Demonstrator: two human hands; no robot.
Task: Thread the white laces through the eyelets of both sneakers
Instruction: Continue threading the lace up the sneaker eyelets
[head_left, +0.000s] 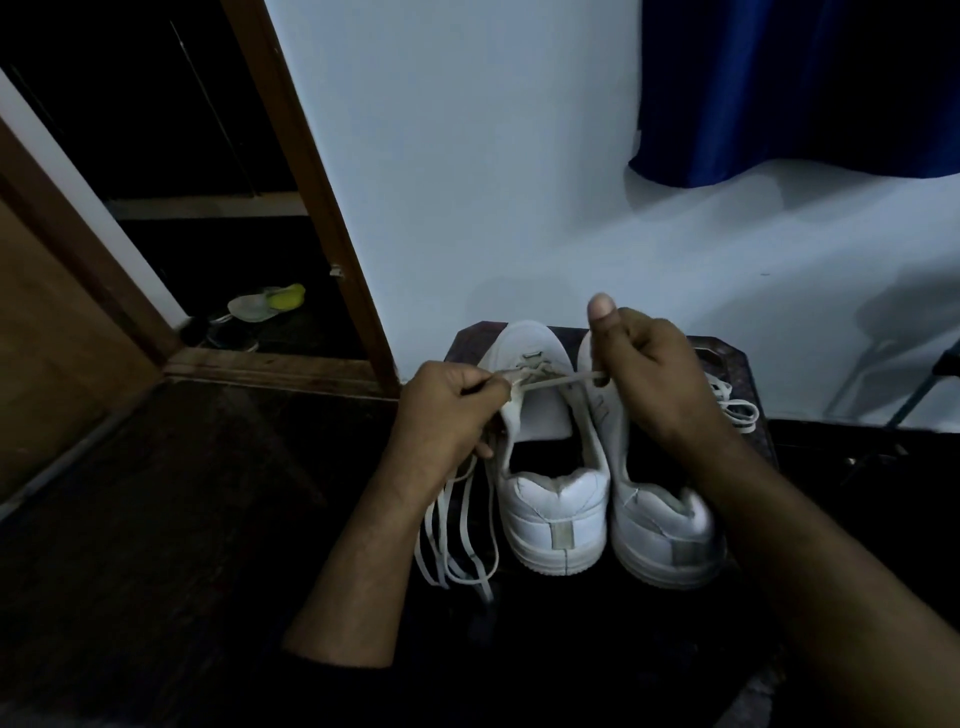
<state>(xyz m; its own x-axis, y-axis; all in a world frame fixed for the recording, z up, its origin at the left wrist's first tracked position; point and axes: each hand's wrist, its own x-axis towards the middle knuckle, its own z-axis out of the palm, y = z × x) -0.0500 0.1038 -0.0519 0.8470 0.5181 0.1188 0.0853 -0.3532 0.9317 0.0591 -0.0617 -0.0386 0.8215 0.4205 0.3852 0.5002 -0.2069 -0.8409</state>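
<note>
A dimly lit room: a pale blue-white wall (493, 182) fills the background, with a deep blue curtain (795, 88) hanging at upper right. At left, a brown wooden door frame (311, 192) opens onto a dark space, where a yellow-green and white object (267, 304) lies on the floor. A small dark tabletop (727, 358) stands against the wall. The floor (156, 519) is dark, almost black.

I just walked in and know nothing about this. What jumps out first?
Two white sneakers stand side by side, heels toward the camera, on a small dark table. Above the left one, the left hand and right hand pull a white lace taut between them. A blue curtain hangs at upper right.
</note>
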